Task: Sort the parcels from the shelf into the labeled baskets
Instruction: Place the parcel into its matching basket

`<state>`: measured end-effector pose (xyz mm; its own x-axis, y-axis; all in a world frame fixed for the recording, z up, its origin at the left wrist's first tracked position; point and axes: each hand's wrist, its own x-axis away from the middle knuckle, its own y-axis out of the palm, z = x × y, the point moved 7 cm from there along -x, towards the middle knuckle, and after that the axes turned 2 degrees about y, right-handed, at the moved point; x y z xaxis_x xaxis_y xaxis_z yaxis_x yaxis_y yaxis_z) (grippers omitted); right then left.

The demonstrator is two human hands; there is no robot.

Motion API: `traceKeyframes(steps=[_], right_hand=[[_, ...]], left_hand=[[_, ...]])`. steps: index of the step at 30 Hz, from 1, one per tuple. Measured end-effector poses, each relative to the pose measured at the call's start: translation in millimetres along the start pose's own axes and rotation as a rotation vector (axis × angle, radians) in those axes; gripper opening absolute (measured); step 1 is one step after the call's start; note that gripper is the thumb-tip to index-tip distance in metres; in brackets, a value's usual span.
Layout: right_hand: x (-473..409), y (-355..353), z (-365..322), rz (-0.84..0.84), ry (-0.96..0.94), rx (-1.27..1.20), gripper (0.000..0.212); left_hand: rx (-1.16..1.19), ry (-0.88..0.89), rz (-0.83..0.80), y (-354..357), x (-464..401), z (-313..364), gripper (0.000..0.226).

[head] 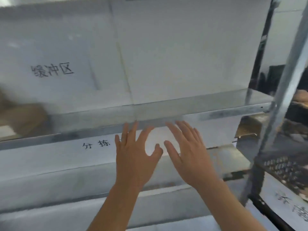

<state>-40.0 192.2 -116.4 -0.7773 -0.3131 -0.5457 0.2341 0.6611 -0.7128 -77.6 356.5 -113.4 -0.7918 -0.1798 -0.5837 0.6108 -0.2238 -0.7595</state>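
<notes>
My left hand (pixel 135 154) and my right hand (pixel 186 147) are raised side by side in front of a metal shelf (pixel 216 112), fingers straight and spread, holding nothing. Both hover before the shelf's front edge and a white panel with handwritten characters (pixel 96 145). A blurred brown parcel (pixel 25 117) lies on the shelf at the far left. Another brown parcel (pixel 250 127) sits on the lower level at the right, partly hidden by the shelf post.
A white back panel with a handwritten label (pixel 52 70) fills the upper shelf. A grey metal post (pixel 283 90) runs down the right side. A dark perforated basket (pixel 283 169) with a white label (pixel 293 205) stands at the lower right.
</notes>
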Motion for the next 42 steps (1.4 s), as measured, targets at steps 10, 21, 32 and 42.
traceKeyframes(steps=[10, 21, 32, 42], right_hand=[[-66.3, 126.4, -180.2, -0.226, -0.411, -0.369, 0.055], [-169.7, 213.2, -313.0, -0.429, -0.602, -0.726, 0.056], [-254.4, 349.5, -394.8, -0.554, -0.413, -0.642, 0.043], [-242.6, 348.5, -386.5, -0.461, -0.142, -1.082, 0.039]], left_hand=[[-0.270, -0.416, 0.180, -120.8, 27.4, -183.5, 0.062], [-0.312, -0.664, 0.320, -204.7, -14.9, -290.7, 0.054], [-0.592, -0.763, 0.015, -213.1, -95.3, -413.4, 0.063], [-0.547, -0.743, 0.087, -212.4, -103.8, -407.0, 0.054]])
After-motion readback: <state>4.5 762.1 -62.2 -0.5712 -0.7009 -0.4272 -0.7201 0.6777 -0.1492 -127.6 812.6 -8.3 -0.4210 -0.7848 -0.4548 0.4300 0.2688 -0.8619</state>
